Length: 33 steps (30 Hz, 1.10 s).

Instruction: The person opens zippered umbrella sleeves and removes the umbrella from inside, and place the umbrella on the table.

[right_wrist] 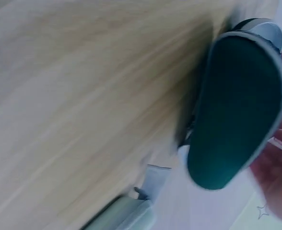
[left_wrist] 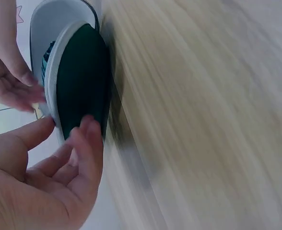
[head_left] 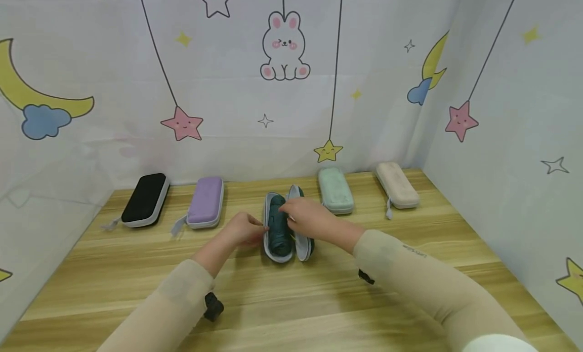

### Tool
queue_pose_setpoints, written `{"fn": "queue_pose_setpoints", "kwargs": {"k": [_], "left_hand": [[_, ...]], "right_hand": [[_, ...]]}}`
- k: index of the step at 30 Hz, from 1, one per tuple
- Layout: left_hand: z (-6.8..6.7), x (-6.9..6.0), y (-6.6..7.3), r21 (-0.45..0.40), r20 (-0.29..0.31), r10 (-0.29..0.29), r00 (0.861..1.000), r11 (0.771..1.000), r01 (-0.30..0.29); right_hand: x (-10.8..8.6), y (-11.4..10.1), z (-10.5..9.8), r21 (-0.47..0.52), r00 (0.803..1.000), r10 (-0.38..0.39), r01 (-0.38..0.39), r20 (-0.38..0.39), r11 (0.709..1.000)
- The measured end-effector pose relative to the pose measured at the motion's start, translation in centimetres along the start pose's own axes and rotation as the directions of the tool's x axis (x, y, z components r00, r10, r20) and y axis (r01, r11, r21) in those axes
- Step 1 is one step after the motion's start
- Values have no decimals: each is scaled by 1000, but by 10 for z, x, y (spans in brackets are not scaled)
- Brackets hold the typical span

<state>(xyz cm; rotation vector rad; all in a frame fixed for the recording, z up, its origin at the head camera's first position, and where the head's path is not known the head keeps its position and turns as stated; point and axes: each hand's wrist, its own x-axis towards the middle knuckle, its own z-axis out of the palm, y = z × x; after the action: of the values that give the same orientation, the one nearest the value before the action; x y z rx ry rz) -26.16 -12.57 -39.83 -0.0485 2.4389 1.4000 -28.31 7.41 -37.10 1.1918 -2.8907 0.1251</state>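
A dark green zip case (head_left: 302,246) with grey lining stands open at the middle of the table, its two halves side by side. In its left half lies a dark green folded bundle (head_left: 279,235). The left hand (head_left: 248,229) pinches the left rim; in the left wrist view its thumb and fingers (left_wrist: 86,143) hold the green shell (left_wrist: 83,79). Over the bundle's upper part is the right hand (head_left: 306,216), fingertips at the bundle. In the right wrist view the right hand (right_wrist: 277,167) is partly hidden behind the green shell (right_wrist: 239,105), so its grip is unclear.
Along the back of the table lie a black case (head_left: 144,199) and a purple case (head_left: 205,201) on the left, a mint case (head_left: 335,189) and a cream case (head_left: 397,185) on the right. Patterned white cloth walls stand behind and at the sides.
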Motion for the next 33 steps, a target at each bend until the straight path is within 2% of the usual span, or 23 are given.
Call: {"fn": "queue_pose_setpoints", "kwargs": {"k": [3,6,11,15,17,19,21,23,26,33], "left_hand": [[-3,-3,0,104,-3,-13,1000,995,13],[-5,-4,0,169,18,-23,1000,985,20],[-7,-4,-2,254,42,-2,999,967,-9],[-9,-5,0,333,72,40,997,941,-62],[-9,-6,2,389,95,68,993,916,-100],[-9,-7,5,457,120,88,989,879,-134],[-8,-9,8,510,131,86,988,849,-142],[-7,-9,10,537,133,72,988,833,-133],[-6,-10,12,533,127,50,991,839,-111],[-5,-9,9,495,113,61,992,862,-109]], "right_hand": [[7,-4,2,-47,987,155,-152,51,987],[18,-8,6,-72,954,280,-274,108,959],[33,-17,12,-5,901,390,-396,191,918],[39,-22,15,99,890,408,-434,205,895],[40,-24,16,128,889,409,-439,206,889],[41,-25,18,142,888,411,-443,208,885],[42,-25,20,163,884,416,-452,213,877],[43,-25,22,184,881,423,-461,214,868],[44,-26,24,229,882,422,-464,211,856],[43,-27,26,309,888,420,-459,189,833]]}}
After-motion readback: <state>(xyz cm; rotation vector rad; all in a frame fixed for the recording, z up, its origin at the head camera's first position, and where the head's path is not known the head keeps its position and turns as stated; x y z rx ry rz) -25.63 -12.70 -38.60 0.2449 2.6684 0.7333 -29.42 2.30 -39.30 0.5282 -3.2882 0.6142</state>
